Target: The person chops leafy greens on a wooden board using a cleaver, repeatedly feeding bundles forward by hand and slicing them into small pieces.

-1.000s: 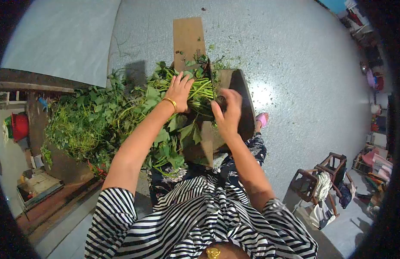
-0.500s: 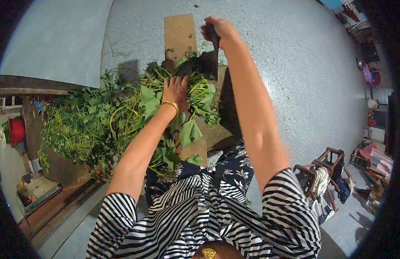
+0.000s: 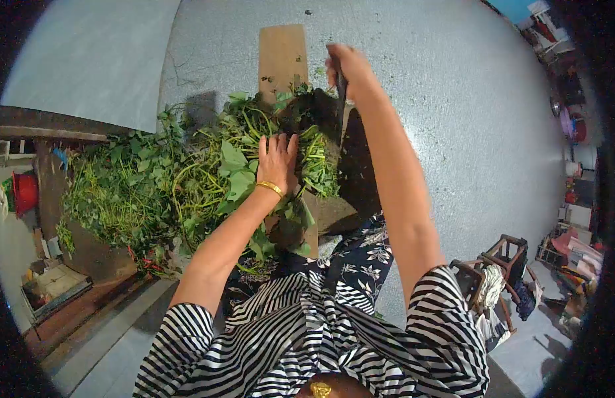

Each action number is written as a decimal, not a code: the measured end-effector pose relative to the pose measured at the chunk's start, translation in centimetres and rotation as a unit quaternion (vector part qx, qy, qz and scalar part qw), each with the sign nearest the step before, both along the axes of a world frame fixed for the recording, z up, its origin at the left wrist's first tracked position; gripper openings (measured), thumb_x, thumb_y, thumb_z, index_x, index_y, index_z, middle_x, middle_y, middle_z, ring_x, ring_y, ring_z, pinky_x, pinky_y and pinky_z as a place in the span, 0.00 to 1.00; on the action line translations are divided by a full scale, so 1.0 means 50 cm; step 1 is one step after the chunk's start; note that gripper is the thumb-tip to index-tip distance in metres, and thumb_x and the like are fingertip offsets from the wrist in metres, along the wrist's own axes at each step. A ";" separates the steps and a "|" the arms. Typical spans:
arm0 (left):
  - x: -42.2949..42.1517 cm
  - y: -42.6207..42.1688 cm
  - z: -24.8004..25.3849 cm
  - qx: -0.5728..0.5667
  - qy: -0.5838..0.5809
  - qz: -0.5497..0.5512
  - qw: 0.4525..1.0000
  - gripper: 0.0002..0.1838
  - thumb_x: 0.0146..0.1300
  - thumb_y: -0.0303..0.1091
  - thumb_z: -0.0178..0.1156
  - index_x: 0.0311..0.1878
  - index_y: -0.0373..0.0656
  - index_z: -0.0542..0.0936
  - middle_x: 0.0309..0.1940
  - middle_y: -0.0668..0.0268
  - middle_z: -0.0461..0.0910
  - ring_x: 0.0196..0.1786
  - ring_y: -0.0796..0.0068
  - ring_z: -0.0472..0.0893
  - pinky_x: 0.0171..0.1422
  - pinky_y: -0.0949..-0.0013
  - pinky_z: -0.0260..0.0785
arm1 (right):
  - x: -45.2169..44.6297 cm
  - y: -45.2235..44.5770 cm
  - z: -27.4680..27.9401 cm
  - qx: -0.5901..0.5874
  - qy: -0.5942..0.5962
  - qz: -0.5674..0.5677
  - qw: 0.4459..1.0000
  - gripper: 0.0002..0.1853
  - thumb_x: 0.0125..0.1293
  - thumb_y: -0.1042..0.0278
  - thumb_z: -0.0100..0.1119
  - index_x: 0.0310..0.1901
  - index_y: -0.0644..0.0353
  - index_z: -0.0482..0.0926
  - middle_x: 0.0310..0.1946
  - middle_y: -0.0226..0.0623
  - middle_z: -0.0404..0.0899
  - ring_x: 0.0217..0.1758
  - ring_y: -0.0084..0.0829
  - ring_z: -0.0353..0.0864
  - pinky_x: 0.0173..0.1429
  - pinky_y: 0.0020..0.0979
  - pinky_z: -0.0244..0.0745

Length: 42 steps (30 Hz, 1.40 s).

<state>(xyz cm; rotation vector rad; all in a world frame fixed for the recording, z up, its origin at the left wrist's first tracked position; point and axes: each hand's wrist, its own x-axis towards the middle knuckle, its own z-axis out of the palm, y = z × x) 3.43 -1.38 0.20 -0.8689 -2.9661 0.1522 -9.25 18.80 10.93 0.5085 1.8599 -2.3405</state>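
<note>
Closed around a dark handle, the grip of the right hand (image 3: pixel 354 68) holds a knife (image 3: pixel 342 103), its blade hanging toward 6 o'clock near the stem ends of the greens (image 3: pixel 316 166). The left hand (image 3: pixel 278 164), below a gold bracelet (image 3: pixel 270 188), lies on those greens, fingers out straight and a little spread toward 12 o'clock, its thumb hidden. Taking the left hand as centre, the right hand is raised at 1 o'clock, the stem ends sit at 3, and a leafy pile (image 3: pixel 141 186) reaches to 9. Past the greens, a board (image 3: pixel 283 53) shows at 12; a dark bin (image 3: pixel 360 166) stands at 3.
</note>
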 end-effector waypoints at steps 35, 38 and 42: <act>-0.051 0.051 0.031 0.076 -0.042 0.048 0.995 0.30 0.45 0.35 0.59 0.54 0.44 0.64 0.49 0.56 0.66 0.58 0.57 0.63 0.68 0.51 0.45 | 0.205 -0.083 -0.024 -0.029 0.126 -0.125 0.984 0.10 0.61 0.62 0.51 0.30 0.60 0.69 0.16 0.32 0.68 0.14 0.23 0.65 0.16 0.25 0.57; -0.063 0.054 0.031 0.057 -0.081 0.071 0.993 0.29 0.45 0.37 0.60 0.53 0.46 0.65 0.47 0.59 0.67 0.58 0.60 0.63 0.68 0.52 0.43 | 0.302 -0.125 -0.104 -0.028 0.118 -0.114 0.986 0.07 0.60 0.66 0.53 0.30 0.59 0.69 0.15 0.28 0.67 0.12 0.18 0.63 0.15 0.22 0.57; -0.029 0.043 0.022 0.056 -0.029 0.039 0.997 0.31 0.44 0.38 0.61 0.55 0.47 0.65 0.46 0.59 0.68 0.56 0.62 0.64 0.68 0.53 0.42 | 0.192 -0.068 -0.010 -0.014 0.049 -0.074 0.996 0.10 0.61 0.62 0.51 0.29 0.60 0.69 0.14 0.31 0.67 0.12 0.23 0.63 0.15 0.26 0.57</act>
